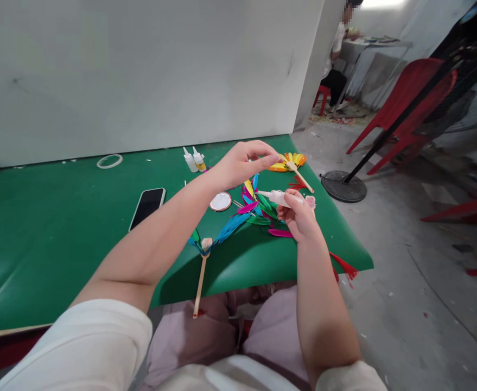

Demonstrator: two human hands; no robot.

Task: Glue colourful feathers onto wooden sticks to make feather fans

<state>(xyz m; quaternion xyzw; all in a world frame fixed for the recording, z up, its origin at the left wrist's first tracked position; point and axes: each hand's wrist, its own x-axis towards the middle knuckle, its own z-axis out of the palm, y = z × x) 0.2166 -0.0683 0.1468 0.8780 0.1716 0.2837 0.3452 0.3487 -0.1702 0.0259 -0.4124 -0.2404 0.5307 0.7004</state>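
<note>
My right hand [299, 217] is closed round a small white glue bottle [278, 197], its thin nozzle pointing left. Loose pink, blue, green and yellow feathers [265, 209] lie just beneath that nozzle. My left hand [251, 160] hovers over the feathers, thumb and finger meeting at the tips; anything pinched there is too small to make out. A fan with a wooden handle [199, 282] rests near me, its blue and green feathers [232, 228] spreading from a pale rosette [207, 244]. Its handle sticks out over the table's front edge. My left forearm hides part of it.
Two more glue bottles [193, 161] stand behind. A yellow-orange fan [291, 163] lies at the right with a red tassel [297, 183]. A white disc [221, 201], a phone [147, 206] and a tape ring [109, 161] lie on the green table [79, 233]. A person sits far right.
</note>
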